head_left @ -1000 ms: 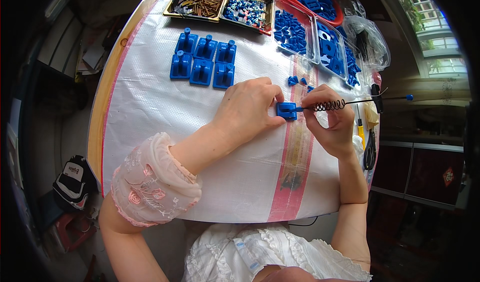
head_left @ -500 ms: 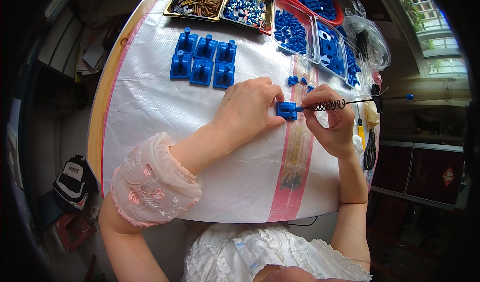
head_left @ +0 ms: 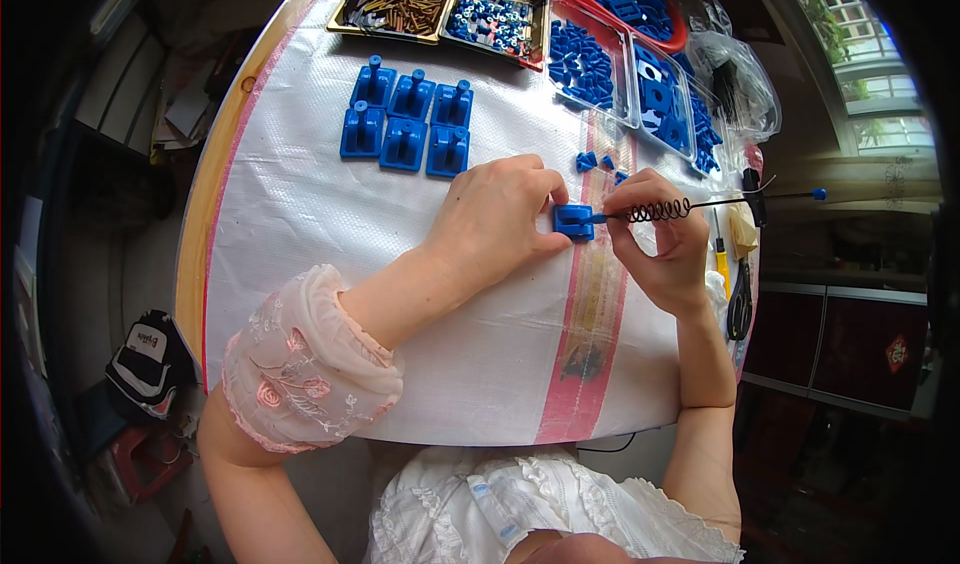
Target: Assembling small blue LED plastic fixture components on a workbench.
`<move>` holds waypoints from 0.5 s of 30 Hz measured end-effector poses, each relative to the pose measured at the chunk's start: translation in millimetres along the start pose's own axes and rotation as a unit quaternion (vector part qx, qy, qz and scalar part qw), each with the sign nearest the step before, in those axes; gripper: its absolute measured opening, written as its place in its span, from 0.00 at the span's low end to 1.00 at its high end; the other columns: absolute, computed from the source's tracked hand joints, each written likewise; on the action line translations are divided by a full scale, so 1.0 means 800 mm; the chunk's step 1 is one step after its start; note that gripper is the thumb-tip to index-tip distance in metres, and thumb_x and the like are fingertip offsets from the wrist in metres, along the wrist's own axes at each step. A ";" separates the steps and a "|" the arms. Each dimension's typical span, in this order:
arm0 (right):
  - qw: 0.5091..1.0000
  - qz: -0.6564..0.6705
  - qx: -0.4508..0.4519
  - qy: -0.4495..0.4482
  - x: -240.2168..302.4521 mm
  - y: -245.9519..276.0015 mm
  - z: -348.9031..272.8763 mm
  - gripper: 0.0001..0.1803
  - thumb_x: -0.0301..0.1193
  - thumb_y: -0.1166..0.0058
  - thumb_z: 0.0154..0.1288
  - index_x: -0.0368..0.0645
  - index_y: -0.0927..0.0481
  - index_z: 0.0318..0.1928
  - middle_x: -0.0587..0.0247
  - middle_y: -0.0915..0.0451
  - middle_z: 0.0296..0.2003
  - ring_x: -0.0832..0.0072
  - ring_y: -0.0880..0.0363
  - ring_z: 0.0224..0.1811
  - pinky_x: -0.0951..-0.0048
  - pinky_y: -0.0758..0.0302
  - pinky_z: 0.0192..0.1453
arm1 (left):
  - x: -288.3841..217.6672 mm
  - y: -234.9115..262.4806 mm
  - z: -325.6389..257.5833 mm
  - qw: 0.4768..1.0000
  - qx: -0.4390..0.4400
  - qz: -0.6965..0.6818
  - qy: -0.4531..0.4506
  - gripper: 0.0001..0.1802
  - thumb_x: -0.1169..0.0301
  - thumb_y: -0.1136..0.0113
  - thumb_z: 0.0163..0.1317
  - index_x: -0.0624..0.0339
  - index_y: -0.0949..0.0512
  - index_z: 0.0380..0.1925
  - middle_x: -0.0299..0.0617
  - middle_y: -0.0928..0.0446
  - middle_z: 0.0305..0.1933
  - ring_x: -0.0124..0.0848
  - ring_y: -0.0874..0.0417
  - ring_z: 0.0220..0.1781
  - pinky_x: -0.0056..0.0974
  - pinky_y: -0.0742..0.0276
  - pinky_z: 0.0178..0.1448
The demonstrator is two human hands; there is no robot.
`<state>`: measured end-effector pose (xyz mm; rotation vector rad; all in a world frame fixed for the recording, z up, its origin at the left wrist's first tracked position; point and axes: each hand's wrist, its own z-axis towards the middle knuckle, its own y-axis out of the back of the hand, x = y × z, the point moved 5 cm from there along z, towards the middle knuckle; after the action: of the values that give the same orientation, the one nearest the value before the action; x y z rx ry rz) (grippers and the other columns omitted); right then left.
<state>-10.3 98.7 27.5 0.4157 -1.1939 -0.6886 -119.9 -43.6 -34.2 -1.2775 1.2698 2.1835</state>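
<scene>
My left hand (head_left: 495, 209) pinches a small blue plastic block (head_left: 574, 222) against the table, with thumb and fingers at its left side. A slot runs along the top of this block. From its right side a narrow blue piece points toward my right hand (head_left: 665, 254), whose fingers are closed on a black coiled spring wire (head_left: 658, 210). The wire's left end meets that narrow piece; the exact join is too small to make out. Its straight part reaches rightward to a blue tip (head_left: 819, 194). Several finished-looking blue blocks with upright knobs (head_left: 405, 142) stand in two rows beyond my left hand.
At the back are a tray of brass-coloured pins (head_left: 405, 4), a tray of small mixed parts (head_left: 492, 19), clear boxes of blue parts (head_left: 580, 64) and a red basin (head_left: 683, 34). Loose blue pieces (head_left: 586, 162) lie nearby. Scissors (head_left: 740, 304) and a yellow-handled tool (head_left: 722, 261) lie at right.
</scene>
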 end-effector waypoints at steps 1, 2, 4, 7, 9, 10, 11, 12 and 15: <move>1.000 0.000 0.001 0.002 0.000 0.000 0.000 0.16 0.10 0.39 0.54 0.36 0.16 0.43 0.60 0.15 0.38 0.71 0.14 0.39 0.71 0.19 0.46 | 0.000 0.000 0.000 1.000 0.000 0.000 0.000 0.14 0.61 0.20 0.55 0.57 0.11 0.36 0.42 0.18 0.34 0.40 0.14 0.37 0.44 0.19 0.44; 1.000 0.000 0.002 0.003 0.000 -0.001 0.000 0.16 0.10 0.39 0.54 0.36 0.16 0.43 0.59 0.15 0.38 0.71 0.14 0.39 0.71 0.19 0.46 | 0.000 0.000 0.000 1.000 -0.001 -0.001 0.000 0.14 0.60 0.20 0.55 0.57 0.11 0.36 0.42 0.18 0.34 0.40 0.14 0.37 0.44 0.19 0.44; 1.000 -0.002 0.003 0.005 0.000 0.000 0.000 0.16 0.10 0.39 0.54 0.36 0.16 0.43 0.59 0.15 0.38 0.71 0.14 0.39 0.71 0.19 0.46 | 0.000 0.000 0.000 1.000 -0.003 -0.002 -0.001 0.14 0.60 0.20 0.55 0.57 0.11 0.36 0.42 0.18 0.34 0.40 0.14 0.38 0.44 0.19 0.44; 1.000 -0.002 0.002 0.005 0.000 0.001 0.000 0.16 0.10 0.39 0.54 0.36 0.16 0.43 0.59 0.15 0.38 0.71 0.14 0.39 0.71 0.19 0.46 | 0.000 -0.001 0.000 1.000 -0.001 -0.002 -0.001 0.14 0.61 0.20 0.55 0.57 0.11 0.36 0.42 0.18 0.34 0.40 0.14 0.38 0.44 0.19 0.44; 1.000 -0.003 0.001 0.005 0.000 0.001 0.000 0.16 0.10 0.39 0.54 0.36 0.16 0.43 0.59 0.15 0.39 0.71 0.14 0.39 0.71 0.19 0.46 | 0.000 -0.001 0.000 1.000 0.000 -0.001 -0.003 0.14 0.61 0.21 0.55 0.57 0.11 0.36 0.42 0.18 0.34 0.40 0.14 0.38 0.44 0.19 0.45; 1.000 -0.002 0.002 0.005 0.000 0.000 0.001 0.16 0.10 0.39 0.54 0.36 0.16 0.43 0.59 0.15 0.39 0.71 0.14 0.39 0.71 0.19 0.46 | 0.000 0.000 0.000 1.000 -0.001 0.000 -0.003 0.14 0.62 0.21 0.55 0.57 0.11 0.36 0.42 0.18 0.34 0.40 0.14 0.38 0.44 0.19 0.45; 1.000 -0.001 0.002 0.006 0.001 0.000 0.001 0.16 0.10 0.39 0.54 0.36 0.16 0.43 0.59 0.15 0.39 0.71 0.14 0.39 0.71 0.19 0.46 | 0.000 0.001 0.000 1.000 -0.001 0.000 -0.001 0.14 0.62 0.21 0.55 0.57 0.11 0.36 0.42 0.18 0.34 0.40 0.14 0.38 0.44 0.19 0.45; 1.000 -0.001 0.003 0.006 0.001 0.000 0.002 0.16 0.10 0.39 0.54 0.36 0.16 0.43 0.59 0.15 0.39 0.71 0.14 0.39 0.71 0.19 0.46 | -0.001 0.002 -0.001 1.000 -0.001 0.000 0.001 0.14 0.62 0.21 0.55 0.57 0.11 0.36 0.42 0.18 0.34 0.40 0.14 0.38 0.44 0.19 0.45; 1.000 -0.003 0.002 0.002 0.000 0.000 0.000 0.16 0.10 0.38 0.54 0.36 0.16 0.43 0.59 0.15 0.39 0.71 0.14 0.39 0.72 0.19 0.46 | 0.001 -0.001 0.000 1.000 0.000 -0.004 0.001 0.14 0.62 0.21 0.55 0.57 0.11 0.36 0.42 0.18 0.34 0.40 0.13 0.38 0.44 0.19 0.45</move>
<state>-10.5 98.8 27.4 0.4249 -1.1908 -0.6900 -119.8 -43.5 -34.9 -1.2822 1.2634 2.1778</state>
